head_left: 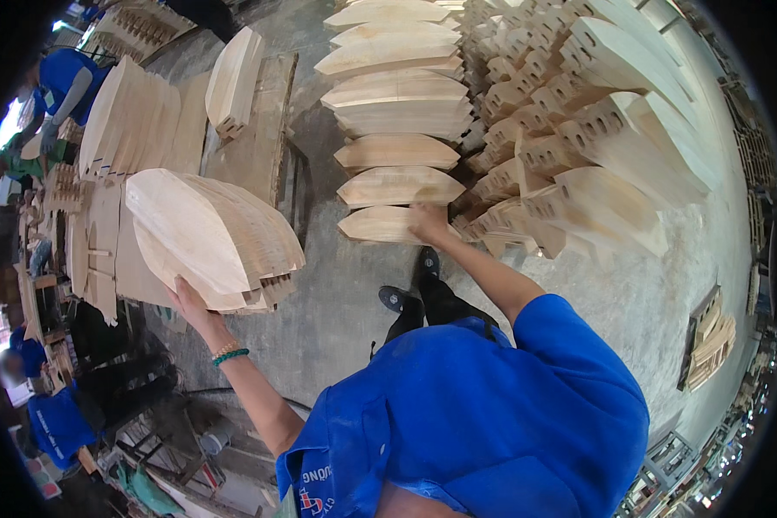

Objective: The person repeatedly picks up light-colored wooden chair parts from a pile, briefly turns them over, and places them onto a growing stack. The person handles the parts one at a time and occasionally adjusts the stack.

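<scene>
My left hand (195, 309) is at the near lower edge of a stack of pale curved wooden panels (190, 233), with its thumb against the outermost face and the other fingers partly hidden. The stack rests on a board-topped table at the left. My right hand (427, 224) is closed on the right end of a pale wooden panel with pointed ends (375, 224), the nearest in a long row. Its fingertips are partly hidden by the wood. Farther along this row stand similar panels (397, 186), side by side.
Many slotted wooden pieces (561, 155) are piled on the right. More panels (138, 112) and a smaller stack (235, 82) stand on the left table. Co-workers in blue (65, 78) are at the left. A low stack of wood (710, 350) lies on the concrete floor (596, 293) at the right.
</scene>
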Demonstrator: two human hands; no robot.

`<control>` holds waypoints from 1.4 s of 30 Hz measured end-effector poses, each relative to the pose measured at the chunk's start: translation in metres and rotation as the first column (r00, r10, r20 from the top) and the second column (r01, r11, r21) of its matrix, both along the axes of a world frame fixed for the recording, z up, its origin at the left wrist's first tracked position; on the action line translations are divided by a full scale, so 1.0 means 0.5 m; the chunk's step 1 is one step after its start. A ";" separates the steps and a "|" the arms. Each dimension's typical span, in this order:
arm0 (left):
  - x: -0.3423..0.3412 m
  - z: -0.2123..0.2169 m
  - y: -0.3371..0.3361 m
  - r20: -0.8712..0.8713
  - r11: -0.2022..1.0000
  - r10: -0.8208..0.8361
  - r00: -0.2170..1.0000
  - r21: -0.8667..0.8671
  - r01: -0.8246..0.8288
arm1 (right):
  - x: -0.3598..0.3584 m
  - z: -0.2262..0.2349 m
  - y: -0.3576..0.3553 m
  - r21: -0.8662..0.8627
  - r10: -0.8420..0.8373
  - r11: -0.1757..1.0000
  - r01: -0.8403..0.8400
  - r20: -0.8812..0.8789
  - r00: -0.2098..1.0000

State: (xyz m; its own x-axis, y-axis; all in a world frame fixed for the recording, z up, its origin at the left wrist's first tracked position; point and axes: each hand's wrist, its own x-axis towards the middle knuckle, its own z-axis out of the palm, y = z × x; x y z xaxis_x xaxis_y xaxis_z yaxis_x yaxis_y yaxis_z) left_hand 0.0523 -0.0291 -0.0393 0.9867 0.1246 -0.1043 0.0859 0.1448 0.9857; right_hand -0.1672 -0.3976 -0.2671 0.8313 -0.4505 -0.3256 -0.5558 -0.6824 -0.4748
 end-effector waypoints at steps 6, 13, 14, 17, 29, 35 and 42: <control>0.016 -0.007 0.017 0.040 0.996 -0.063 0.997 0.058 0.061 | 0.074 0.018 -0.150 -0.155 -0.164 0.979 0.135 -0.195 0.967; 0.001 0.013 -0.014 0.055 0.992 -0.083 0.995 0.100 0.077 | 0.054 -0.029 -0.130 -0.240 0.022 0.968 -0.071 -0.200 0.980; -0.002 0.012 -0.007 0.056 0.994 -0.077 0.995 0.084 0.072 | 0.043 -0.028 -0.123 -0.170 0.048 0.982 -0.079 -0.182 0.982; 0.000 0.003 0.008 0.024 0.998 -0.049 0.999 0.033 0.048 | 0.047 -0.020 -0.114 -0.024 -0.018 1.000 0.013 -0.190 0.982; 0.016 -0.021 0.024 0.061 0.998 0.057 0.996 -0.006 -0.057 | 0.105 0.002 -0.050 -0.301 0.168 0.938 -0.173 -0.044 0.985; 0.015 -0.021 0.019 0.108 0.996 0.058 0.992 0.065 -0.065 | 0.115 -0.004 -0.054 -0.109 0.189 0.978 -0.177 0.111 0.976; 0.020 -0.022 0.003 0.086 0.990 0.138 0.987 0.019 -0.140 | 0.184 0.048 -0.063 -0.148 0.347 0.937 -0.315 0.310 0.885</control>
State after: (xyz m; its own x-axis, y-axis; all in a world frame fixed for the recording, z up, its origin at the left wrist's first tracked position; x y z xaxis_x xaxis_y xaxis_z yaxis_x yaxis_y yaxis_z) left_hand 0.0622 -0.0278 -0.0502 0.9647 0.2627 -0.0164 -0.0171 0.1247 0.9920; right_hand -0.0751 -0.4291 -0.2433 0.9893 -0.1449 0.0187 -0.1144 -0.8480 -0.5175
